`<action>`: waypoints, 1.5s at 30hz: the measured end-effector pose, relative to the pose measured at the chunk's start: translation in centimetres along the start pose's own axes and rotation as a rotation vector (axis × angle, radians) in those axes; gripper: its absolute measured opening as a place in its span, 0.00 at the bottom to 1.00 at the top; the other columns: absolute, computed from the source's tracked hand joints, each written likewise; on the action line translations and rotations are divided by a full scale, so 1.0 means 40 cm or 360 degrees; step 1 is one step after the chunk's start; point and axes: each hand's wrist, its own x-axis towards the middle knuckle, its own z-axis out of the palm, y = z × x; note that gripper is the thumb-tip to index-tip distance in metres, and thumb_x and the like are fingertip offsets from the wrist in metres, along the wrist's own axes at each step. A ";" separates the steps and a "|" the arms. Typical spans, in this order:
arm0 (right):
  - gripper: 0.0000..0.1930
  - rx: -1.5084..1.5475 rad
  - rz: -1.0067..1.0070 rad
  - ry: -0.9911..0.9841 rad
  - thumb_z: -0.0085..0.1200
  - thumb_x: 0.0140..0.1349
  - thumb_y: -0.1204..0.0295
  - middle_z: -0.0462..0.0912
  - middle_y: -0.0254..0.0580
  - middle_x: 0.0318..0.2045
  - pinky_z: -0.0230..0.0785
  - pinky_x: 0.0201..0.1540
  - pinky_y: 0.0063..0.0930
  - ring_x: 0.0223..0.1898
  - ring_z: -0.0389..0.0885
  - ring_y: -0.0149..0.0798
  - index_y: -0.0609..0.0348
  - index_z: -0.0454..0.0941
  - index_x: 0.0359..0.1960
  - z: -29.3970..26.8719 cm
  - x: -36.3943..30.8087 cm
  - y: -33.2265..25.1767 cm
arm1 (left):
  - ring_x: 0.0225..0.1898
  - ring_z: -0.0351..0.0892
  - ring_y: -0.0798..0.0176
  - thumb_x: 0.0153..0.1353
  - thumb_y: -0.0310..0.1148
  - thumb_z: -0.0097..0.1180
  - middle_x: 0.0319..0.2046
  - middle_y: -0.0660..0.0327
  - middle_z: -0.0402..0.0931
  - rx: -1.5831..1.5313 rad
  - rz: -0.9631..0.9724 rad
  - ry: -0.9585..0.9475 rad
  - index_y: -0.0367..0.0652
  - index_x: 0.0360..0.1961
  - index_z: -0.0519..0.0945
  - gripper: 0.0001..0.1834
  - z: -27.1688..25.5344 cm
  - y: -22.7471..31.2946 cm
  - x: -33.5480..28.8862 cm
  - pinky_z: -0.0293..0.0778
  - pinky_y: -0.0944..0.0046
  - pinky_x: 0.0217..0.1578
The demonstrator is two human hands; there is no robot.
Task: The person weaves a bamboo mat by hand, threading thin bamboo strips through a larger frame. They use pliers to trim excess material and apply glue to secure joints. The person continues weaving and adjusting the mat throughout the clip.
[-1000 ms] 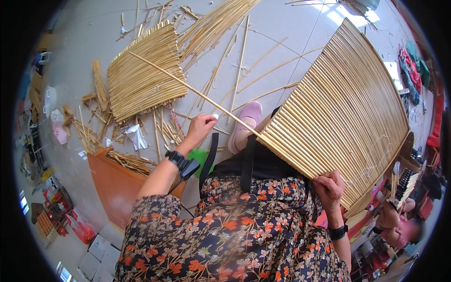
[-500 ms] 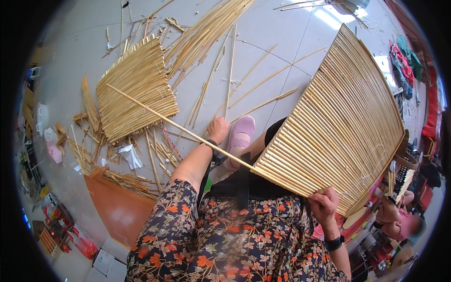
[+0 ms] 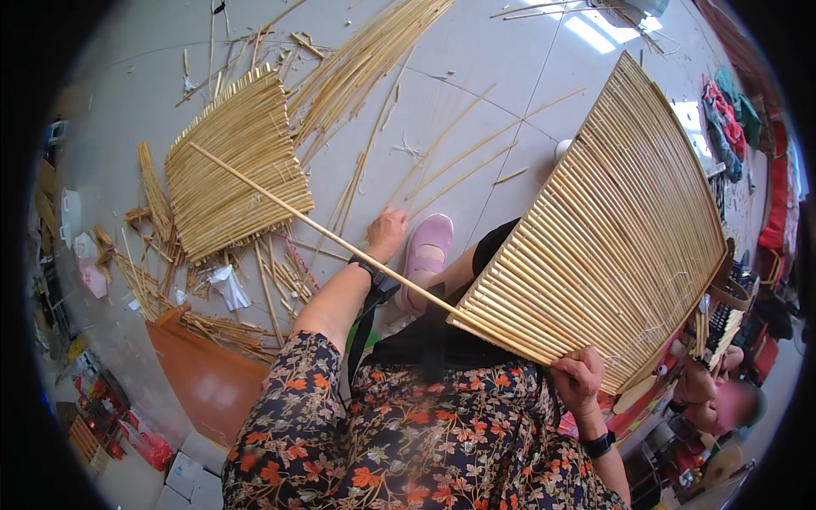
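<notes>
A large mat of reed stalks [image 3: 608,221], tied side by side, slopes across my lap on the right. My right hand [image 3: 580,378] is closed on its near edge. One long reed stalk [image 3: 331,233] lies against the mat's near edge and juts out to the left over my left forearm. My left hand [image 3: 388,234] is low beside my pink shoe [image 3: 430,234]. Its fingers are bent down and closed at the near end of a thin reed [image 3: 467,174]; the fingertips are partly hidden. Other loose reeds lie close to it on the floor.
A smaller reed mat [image 3: 238,166] lies on the floor at the left. Behind it spreads a long bundle of reeds [image 3: 374,64]. Reed scraps [image 3: 229,331] and a brown board [image 3: 200,374] are at the lower left. Another person [image 3: 714,395] sits at the right.
The reed that stood out straight ahead of my left hand is gone from there. One loose reed has shifted left, leaving a short piece apart. My right hand stays on the mat's edge.
</notes>
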 end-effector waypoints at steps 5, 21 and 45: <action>0.14 -0.0017 -0.0013 -0.0005 0.75 0.46 0.78 0.77 0.32 0.25 0.65 0.29 0.38 0.25 0.76 0.42 0.48 0.86 0.34 -0.002 -0.005 -0.001 | 0.47 0.87 0.37 0.67 0.33 0.62 0.43 0.50 0.84 0.0281 0.0223 -0.0056 0.46 0.42 0.84 0.06 0.050 -0.013 0.017 0.82 0.37 0.46; 0.14 -0.0045 0.0040 -0.0044 0.76 0.45 0.78 0.78 0.32 0.26 0.66 0.29 0.38 0.26 0.77 0.42 0.48 0.87 0.33 -0.010 0.000 -0.023 | 0.55 0.85 0.41 0.62 0.33 0.65 0.50 0.50 0.82 0.0022 0.0388 -0.0121 0.42 0.46 0.83 0.13 0.017 0.117 0.121 0.81 0.39 0.51; 0.15 -0.0116 0.0040 -0.0025 0.74 0.44 0.80 0.78 0.28 0.26 0.64 0.29 0.36 0.26 0.76 0.40 0.44 0.85 0.31 -0.016 0.004 -0.063 | 0.82 0.58 0.40 0.72 0.34 0.54 0.82 0.48 0.61 0.0507 0.0004 0.0160 0.45 0.79 0.69 0.34 -0.351 -0.177 0.398 0.58 0.38 0.79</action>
